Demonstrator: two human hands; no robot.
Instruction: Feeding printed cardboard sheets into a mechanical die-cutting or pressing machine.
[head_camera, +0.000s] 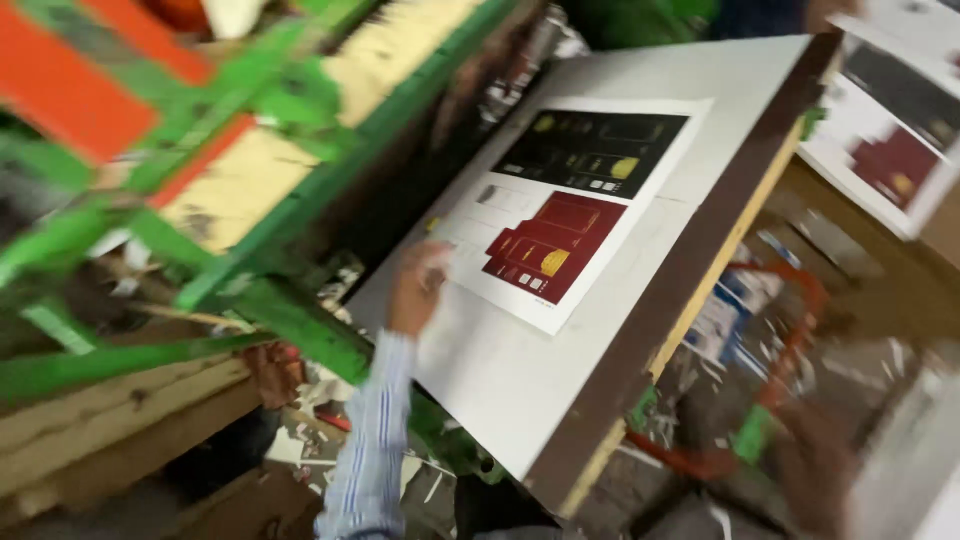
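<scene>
Nearest to me: a striped blue-and-white sleeve (368, 440) rising from the bottom edge of the head view, ending in 1 hand (418, 285). I read it as the left hand from its position, though motion blur makes that uncertain. The hand rests on the near-left edge of a printed sheet (560, 215), fingers curled loosely against the paper; I cannot tell whether it pinches the sheet or only presses on it. The right hand is out of view.

The printed sheet is white with 2 carton layouts on it: 1 black block toward the far end, 1 dark red block nearer the hand, both with small yellow patches. It lies flat on a pale worktop (500, 370) with a dark brown front edge, tilted in frame by the head angle.

Left of the hand: a green metal machine frame (290, 250) with orange panels and a cream-coloured slab inside. Paper scraps (320, 400) lie beneath it.

Upper right: a second printed sheet (895, 150) with the same black and red layouts, well apart from the hand.
</scene>
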